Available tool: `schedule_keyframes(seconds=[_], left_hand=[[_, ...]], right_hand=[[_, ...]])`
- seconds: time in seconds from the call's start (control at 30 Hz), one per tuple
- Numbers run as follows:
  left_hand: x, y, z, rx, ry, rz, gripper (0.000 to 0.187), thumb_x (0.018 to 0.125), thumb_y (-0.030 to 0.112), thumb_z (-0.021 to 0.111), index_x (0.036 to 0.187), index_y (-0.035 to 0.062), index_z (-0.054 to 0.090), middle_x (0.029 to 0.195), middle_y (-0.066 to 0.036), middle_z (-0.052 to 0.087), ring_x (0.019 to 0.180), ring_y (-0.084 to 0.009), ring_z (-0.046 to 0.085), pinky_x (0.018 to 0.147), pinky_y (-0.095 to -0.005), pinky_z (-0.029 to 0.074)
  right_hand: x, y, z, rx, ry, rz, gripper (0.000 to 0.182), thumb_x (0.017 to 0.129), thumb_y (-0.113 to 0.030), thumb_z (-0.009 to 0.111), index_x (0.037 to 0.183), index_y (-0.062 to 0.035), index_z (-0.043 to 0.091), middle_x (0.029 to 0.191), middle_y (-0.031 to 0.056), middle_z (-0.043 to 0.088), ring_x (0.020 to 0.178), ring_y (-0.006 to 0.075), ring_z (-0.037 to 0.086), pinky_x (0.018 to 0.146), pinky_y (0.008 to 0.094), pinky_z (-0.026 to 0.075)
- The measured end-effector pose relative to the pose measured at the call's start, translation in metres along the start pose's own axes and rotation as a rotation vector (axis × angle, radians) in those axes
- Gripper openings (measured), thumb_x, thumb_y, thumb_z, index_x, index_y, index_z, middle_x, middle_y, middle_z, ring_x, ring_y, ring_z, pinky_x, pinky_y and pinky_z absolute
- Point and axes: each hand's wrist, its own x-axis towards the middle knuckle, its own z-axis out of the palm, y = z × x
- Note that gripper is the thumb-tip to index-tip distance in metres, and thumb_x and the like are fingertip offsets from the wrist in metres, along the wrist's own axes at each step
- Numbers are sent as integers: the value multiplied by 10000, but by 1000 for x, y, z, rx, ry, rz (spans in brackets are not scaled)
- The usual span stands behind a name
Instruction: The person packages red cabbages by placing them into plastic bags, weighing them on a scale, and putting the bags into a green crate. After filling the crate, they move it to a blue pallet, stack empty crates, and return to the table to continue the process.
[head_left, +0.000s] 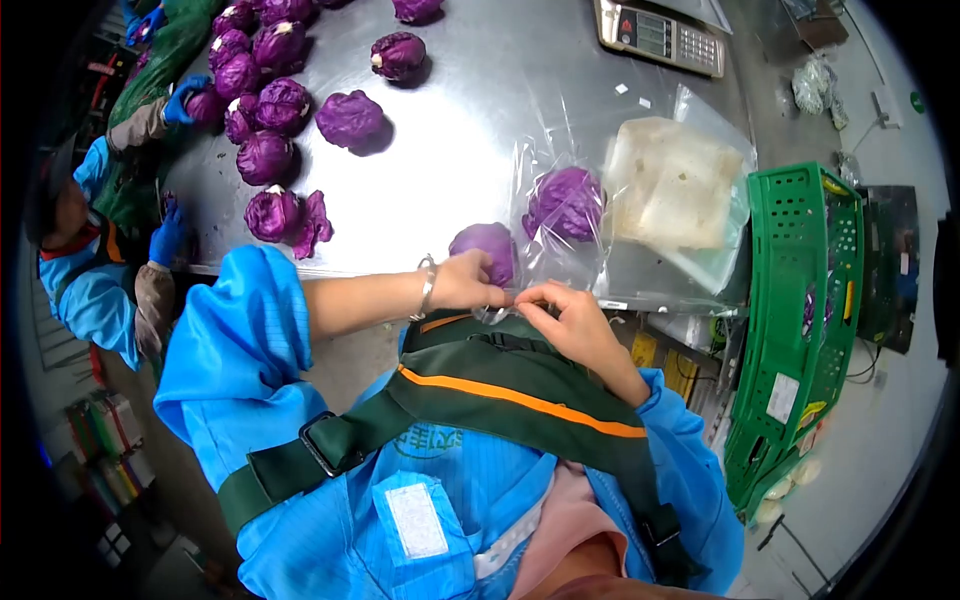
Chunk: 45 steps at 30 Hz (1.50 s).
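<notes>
At the near edge of the steel table, both hands meet over a gathered piece of clear plastic. My left hand (466,281), with a bracelet at its wrist, has its fingers closed on the plastic bag (497,312). Thumb and forefinger of my right hand (574,322) pinch the same plastic close beside it. Just behind my left fingers lies a purple cabbage (487,247) seen through plastic film. To its right, another purple cabbage (565,203) rests inside a clear bag on the table. Flat clear bags with a stained sheet (672,182) lie farther right.
Several unwrapped purple cabbages (282,104) cover the table's left side, one with a loose leaf (312,224). A digital scale (660,38) stands at the back right. Green crates (790,330) are at the right. Across the left edge, a person with blue gloves (168,236) handles cabbages.
</notes>
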Motion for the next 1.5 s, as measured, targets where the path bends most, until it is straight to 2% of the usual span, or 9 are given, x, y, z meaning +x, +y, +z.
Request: schedule_keyframes(seconds=[0.07,0.23,0.43,0.6,0.73,0.83,0.97,1.33,1.5], left_hand=[[13,-10,16,149,-48,65,873,695,392,716,1289,-107,315,1167,-266,517,1053,-299,555,877,-330,454],[44,-28,20,-112,-8,165,242,870,144,475,905,-47,619,746,-125,653,651,-190,632,612,-288,514],[38,-32,48,-33,137,184,839,689,451,696,1199,-125,362,1048,-262,562,973,-310,577,851,-341,460],[61,-14,101,216,296,354,820,665,434,732,1217,-43,358,1116,-250,478,1025,-386,495,876,-387,434],[55,-14,81,950,798,903,575,699,379,668,1185,124,497,1122,-120,486,1095,-315,430,905,-483,358],[61,-39,66,986,901,694,531,730,362,642,1204,170,499,1202,-96,468,1160,-326,402,953,-506,310],[21,-34,66,860,1136,458,583,746,212,650,1264,64,428,1238,-186,457,1108,-371,438,966,-474,325],[47,-50,100,-241,901,271,638,772,228,660,1264,-44,359,836,-163,633,702,-214,626,647,-328,494],[43,-34,102,318,953,187,471,780,290,624,1084,-55,524,733,-162,642,653,-188,642,637,-306,508]], right_hand=[[-6,5,11,-33,55,-99,122,808,-98,614,870,6,630,770,97,656,643,217,616,774,307,461],[-33,30,19,-208,71,51,457,775,-191,647,1184,-75,480,1080,113,561,1067,295,486,1015,471,251],[-58,36,3,-448,-13,-142,406,750,-188,668,1112,-74,526,1098,94,532,1072,255,483,1043,551,165],[-69,42,0,-288,165,-392,92,727,-35,670,790,-52,605,662,60,569,641,222,557,820,373,452],[-107,87,-7,-246,675,-53,420,679,-104,734,1034,-14,530,875,92,535,740,203,504,631,333,415],[-89,110,11,-108,617,129,996,643,-288,795,1347,35,169,1247,205,289,1016,258,412,745,347,447],[-73,143,16,233,363,218,222,825,-156,605,980,3,603,693,74,631,611,134,582,620,265,468],[-54,106,18,554,141,499,787,789,-367,656,1335,-23,204,1170,155,462,944,195,550,702,348,498],[-69,114,15,756,148,428,794,798,-418,621,1358,-56,189,1232,172,404,941,216,527,711,380,495]])
